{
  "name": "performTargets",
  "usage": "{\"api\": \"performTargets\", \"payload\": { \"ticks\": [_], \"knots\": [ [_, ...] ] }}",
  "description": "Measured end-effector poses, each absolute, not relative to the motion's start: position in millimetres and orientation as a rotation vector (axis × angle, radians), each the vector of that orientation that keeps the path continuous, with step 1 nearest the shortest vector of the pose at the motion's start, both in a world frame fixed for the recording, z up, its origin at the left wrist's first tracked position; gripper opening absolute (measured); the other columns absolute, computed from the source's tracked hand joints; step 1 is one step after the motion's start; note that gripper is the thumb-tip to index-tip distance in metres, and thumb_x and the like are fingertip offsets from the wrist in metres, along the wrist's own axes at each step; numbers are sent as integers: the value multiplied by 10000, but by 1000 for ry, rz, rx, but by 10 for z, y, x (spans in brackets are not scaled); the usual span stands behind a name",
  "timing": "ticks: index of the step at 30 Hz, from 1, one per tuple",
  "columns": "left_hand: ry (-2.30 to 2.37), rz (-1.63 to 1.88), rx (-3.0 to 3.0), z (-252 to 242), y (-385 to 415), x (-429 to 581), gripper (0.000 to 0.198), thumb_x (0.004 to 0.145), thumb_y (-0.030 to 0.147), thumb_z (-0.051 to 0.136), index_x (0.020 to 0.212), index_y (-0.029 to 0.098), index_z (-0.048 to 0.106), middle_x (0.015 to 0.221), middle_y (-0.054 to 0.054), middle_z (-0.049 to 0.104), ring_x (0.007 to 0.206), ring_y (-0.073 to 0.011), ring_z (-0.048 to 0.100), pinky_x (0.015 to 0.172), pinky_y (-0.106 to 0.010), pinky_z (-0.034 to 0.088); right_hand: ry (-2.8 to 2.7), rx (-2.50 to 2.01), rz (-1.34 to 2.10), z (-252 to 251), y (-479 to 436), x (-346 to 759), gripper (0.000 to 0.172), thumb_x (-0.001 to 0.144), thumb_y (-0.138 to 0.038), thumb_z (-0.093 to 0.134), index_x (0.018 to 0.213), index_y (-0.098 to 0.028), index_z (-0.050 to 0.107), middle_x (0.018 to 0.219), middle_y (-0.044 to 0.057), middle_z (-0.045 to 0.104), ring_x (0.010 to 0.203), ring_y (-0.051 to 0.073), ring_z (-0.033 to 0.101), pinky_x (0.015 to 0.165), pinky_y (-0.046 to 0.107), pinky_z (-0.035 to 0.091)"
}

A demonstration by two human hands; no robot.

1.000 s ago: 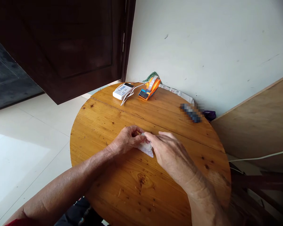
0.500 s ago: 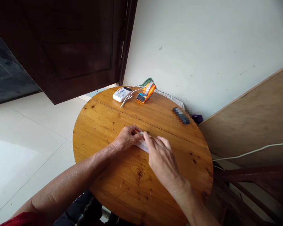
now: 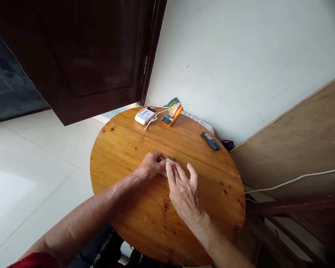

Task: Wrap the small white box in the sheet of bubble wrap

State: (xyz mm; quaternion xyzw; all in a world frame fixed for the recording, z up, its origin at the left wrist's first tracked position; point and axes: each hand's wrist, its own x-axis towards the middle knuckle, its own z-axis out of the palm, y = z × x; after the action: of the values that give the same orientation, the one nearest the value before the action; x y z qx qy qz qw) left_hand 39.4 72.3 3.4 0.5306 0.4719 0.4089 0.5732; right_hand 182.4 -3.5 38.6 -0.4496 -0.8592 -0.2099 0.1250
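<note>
A small pale, see-through piece (image 3: 164,172) lies at the middle of the round wooden table (image 3: 123,149), mostly covered by my hands. My left hand (image 3: 152,163) pinches its far left end between thumb and fingers. Over it rests my right hand (image 3: 182,186), its fingers stretched out and the little-finger side raised apart from the others. The fingertips of both hands nearly meet. What the piece is cannot be made out.
Toward the back of the table are a white box-shaped device (image 3: 145,116) with a white cable, an orange tape dispenser (image 3: 171,115) and a dark blurred object (image 3: 211,141). A dark door (image 3: 95,63) stands beyond, beside a white wall.
My right hand has flattened and spread its fingers over the pale piece, covering more of it. My left hand keeps its pinch. The whole view has shifted slightly.
</note>
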Motion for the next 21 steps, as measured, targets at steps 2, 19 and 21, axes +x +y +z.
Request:
{"api": "performTargets", "payload": {
  "ticks": [2, 19, 21],
  "knots": [
    [1130, 969, 1283, 23, 723, 389, 156, 788, 227, 627, 899, 122, 660, 589, 58, 502, 522, -68, 436, 493, -171, 347, -2480, -1306, -590, 287, -84, 1875, 483, 925, -18, 369, 1401, -52, 446, 1344, 202, 608, 1279, 302, 519, 1108, 563, 238],
    [1129, 921, 1294, 15, 693, 400, 245, 788, 295, 622, 973, 139, 654, 665, 20, 621, 542, -93, 486, 515, -192, 372, -2112, -1342, 108, 569, 292, 2181, 227, 885, -263, 591, 1086, -201, 675, 1069, 74, 684, 981, 215, 642, 863, 359, 499],
    [1110, 922, 1299, 50, 684, 391, 248, 791, 296, 615, 976, 137, 654, 682, 17, 631, 552, -94, 487, 518, -193, 370, -2199, -1361, -49, 554, 307, 2108, 177, 898, -244, 590, 1033, -211, 700, 1012, 60, 684, 935, 209, 622, 828, 351, 459]
  ]
}}
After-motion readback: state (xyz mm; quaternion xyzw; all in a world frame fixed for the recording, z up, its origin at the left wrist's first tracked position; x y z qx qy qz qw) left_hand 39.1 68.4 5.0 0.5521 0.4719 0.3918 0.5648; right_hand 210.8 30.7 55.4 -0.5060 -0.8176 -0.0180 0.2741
